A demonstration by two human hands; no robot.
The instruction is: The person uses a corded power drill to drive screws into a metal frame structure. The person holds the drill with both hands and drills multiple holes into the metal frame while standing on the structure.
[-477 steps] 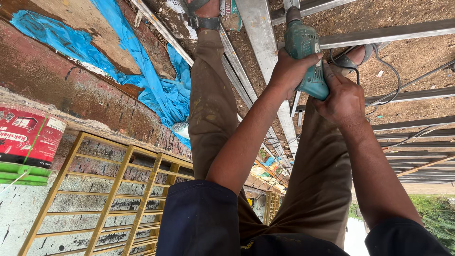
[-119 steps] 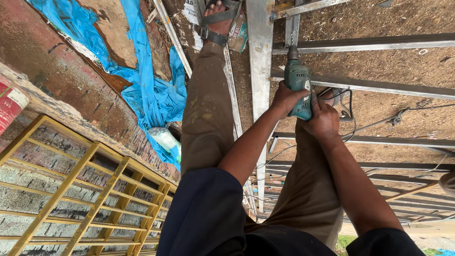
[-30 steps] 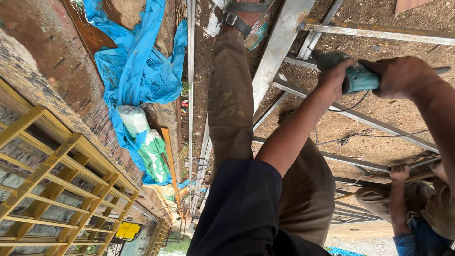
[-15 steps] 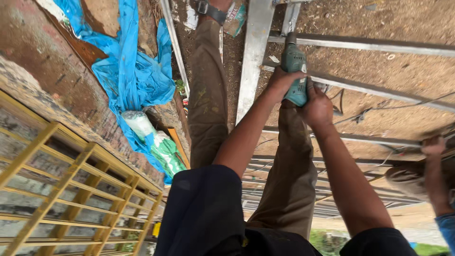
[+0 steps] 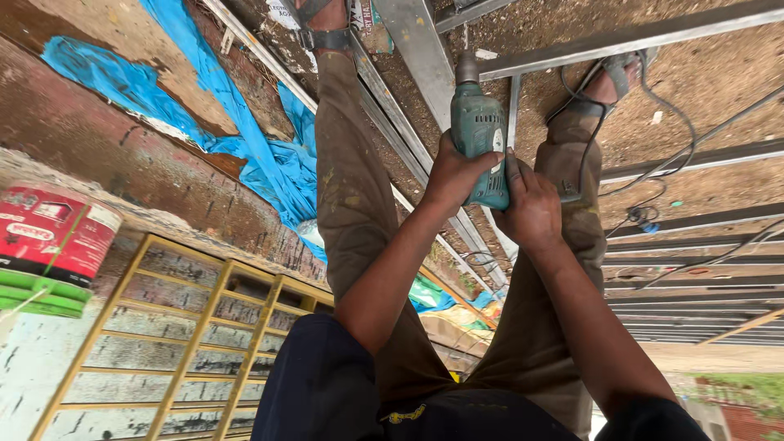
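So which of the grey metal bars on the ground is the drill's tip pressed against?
The wide, flat grey bar running between the person's feet: the green drill, gripped by the left hand and right hand, points onto it. The other bars are thinner and lie off to the right.

1. Bucket (image 5: 57,237): at your far left edge, a round red tub-shaped package with a white label band across its side, crossed by a thin green line. It sits against the brick wall, just above item 2.

2. Green lid or tray (image 5: 37,292): flat, bright green, touching the underside of the bucket.

3. Printed sack (image 5: 430,292): green and white bagged package, partly hidden behind your left forearm, beside the blue sheet. Its shape cannot be told fully.
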